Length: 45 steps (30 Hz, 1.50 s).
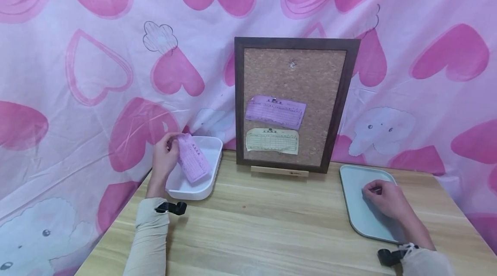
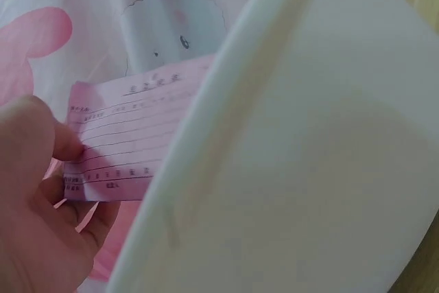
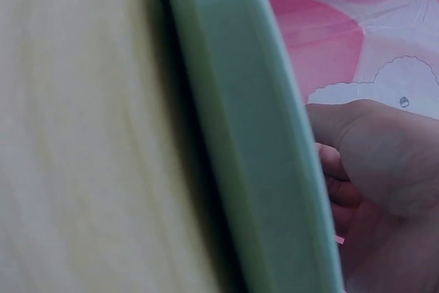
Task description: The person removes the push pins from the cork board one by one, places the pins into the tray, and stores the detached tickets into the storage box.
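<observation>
I have the left hand (image 1: 165,155) pinching a purple slip (image 1: 194,159) by its upper end, thumb on the printed face and fingers behind; the fingers are closed to little more than the paper's thickness. The slip slants down over the white bin (image 1: 194,195), which sits at the left on the table (image 1: 264,224). In the left wrist view the bin's rim hides the far end, so I cannot tell whether that end touches the bottom.

I judge this paper next to weightless, thin and floppy. It keeps fairly flat from the pinch, but I would expect it to bend under any push on its free end, and to crease or tear if tugged. It looks dry, so I'd count on a light pinch not slipping. I would take it near the middle of a short edge, or at a corner, keeping the print uncovered.

The cork board (image 1: 326,82) bears another purple sheet (image 1: 275,111) and a cream sheet (image 1: 272,141) below it; their edges look wavy, which suggests the same softness.

The right hand (image 1: 386,198) is over the green tray (image 1: 355,198), fingers curled and thumb drawn in; I cannot tell whether the fingertips hold anything small.
</observation>
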Each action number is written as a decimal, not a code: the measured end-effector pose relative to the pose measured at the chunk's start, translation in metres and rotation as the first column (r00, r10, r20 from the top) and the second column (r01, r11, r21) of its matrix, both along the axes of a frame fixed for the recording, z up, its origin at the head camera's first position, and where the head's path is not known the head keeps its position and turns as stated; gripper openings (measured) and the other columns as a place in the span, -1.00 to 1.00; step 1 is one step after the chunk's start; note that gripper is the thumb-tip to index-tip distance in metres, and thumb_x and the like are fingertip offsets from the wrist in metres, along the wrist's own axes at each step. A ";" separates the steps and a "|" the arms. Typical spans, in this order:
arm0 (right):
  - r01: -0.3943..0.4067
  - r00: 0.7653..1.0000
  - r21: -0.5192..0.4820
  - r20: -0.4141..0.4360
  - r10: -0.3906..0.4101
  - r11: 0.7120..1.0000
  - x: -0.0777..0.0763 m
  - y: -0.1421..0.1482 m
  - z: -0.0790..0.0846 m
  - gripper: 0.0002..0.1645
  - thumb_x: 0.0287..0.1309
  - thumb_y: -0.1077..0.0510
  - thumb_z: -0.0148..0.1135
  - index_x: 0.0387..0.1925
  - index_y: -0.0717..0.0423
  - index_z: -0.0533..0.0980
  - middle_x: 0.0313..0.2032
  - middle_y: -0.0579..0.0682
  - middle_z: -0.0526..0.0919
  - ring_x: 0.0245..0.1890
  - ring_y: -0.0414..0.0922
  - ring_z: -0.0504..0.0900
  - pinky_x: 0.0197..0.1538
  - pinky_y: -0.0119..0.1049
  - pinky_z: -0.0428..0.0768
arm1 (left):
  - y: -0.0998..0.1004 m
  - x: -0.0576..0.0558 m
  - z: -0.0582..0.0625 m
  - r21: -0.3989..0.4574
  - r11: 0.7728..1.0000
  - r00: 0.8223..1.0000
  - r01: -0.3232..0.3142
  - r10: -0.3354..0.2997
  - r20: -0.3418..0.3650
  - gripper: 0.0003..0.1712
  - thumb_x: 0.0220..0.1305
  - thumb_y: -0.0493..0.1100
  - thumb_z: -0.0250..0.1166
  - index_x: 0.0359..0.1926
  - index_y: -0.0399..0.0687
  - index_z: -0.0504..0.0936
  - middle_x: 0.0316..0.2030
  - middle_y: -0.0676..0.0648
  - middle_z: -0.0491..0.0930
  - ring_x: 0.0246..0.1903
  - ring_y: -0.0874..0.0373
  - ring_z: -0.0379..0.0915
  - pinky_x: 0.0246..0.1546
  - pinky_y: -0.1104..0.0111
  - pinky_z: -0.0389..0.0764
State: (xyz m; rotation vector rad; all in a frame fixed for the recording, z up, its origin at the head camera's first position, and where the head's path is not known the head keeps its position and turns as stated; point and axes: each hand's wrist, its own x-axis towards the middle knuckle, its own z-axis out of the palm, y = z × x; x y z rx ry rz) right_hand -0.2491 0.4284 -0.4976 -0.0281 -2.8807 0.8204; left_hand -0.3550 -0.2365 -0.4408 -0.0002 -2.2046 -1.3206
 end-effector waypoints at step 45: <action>-0.015 1.000 0.021 -0.014 0.015 1.000 0.001 0.004 -0.003 -0.85 0.36 0.22 0.42 -0.13 0.23 0.69 -0.29 0.04 0.70 -0.29 -0.11 0.54 -0.33 -0.45 0.53 | 0.035 -0.013 -0.015 -0.284 0.957 0.997 0.061 -0.069 -0.018 -0.47 0.44 -0.42 0.28 0.40 -0.23 0.59 0.29 -0.29 0.68 0.42 -0.29 0.48 0.55 -0.11 0.38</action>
